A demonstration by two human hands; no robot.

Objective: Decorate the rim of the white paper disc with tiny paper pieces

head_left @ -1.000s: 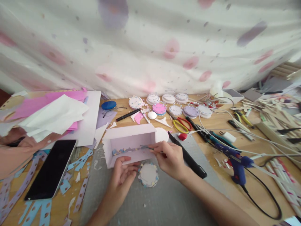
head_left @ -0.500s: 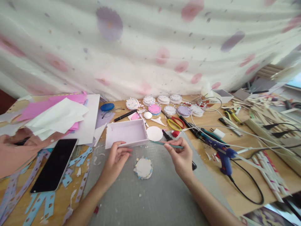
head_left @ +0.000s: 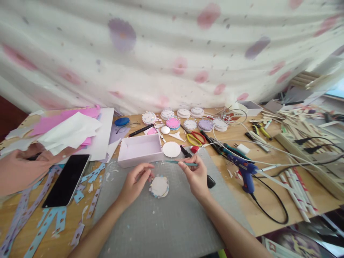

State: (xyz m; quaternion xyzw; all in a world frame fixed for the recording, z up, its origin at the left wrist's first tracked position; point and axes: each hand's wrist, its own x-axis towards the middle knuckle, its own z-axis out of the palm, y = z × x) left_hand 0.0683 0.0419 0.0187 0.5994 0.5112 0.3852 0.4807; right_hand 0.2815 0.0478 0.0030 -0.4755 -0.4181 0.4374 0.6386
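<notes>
My right hand (head_left: 195, 175) pinches slim teal tweezers (head_left: 174, 162), their tip pointing left above the grey cutting mat (head_left: 172, 229). A tiny pale fleck shows near that tip. With fingers apart and slightly curled, my left hand (head_left: 136, 182) hovers beside a round white paper disc (head_left: 159, 186) with a blue and yellow scalloped edge. I cannot tell whether its fingertips touch the disc. Just behind stands a shallow pale lilac box (head_left: 142, 147), with a plain white paper circle (head_left: 171, 149) at its right.
Several decorated discs (head_left: 173, 124) line the back by the curtain. Right are red-and-yellow scissors (head_left: 196, 139), a blue glue gun (head_left: 245, 172) with cables, and a power strip (head_left: 309, 165). Left are a phone (head_left: 67, 181), paper scraps and another person's hand (head_left: 24, 172).
My left hand has come away from the lilac box's front edge toward the decorated disc. My right hand keeps hold of the tweezers. The whole view has shifted slightly.
</notes>
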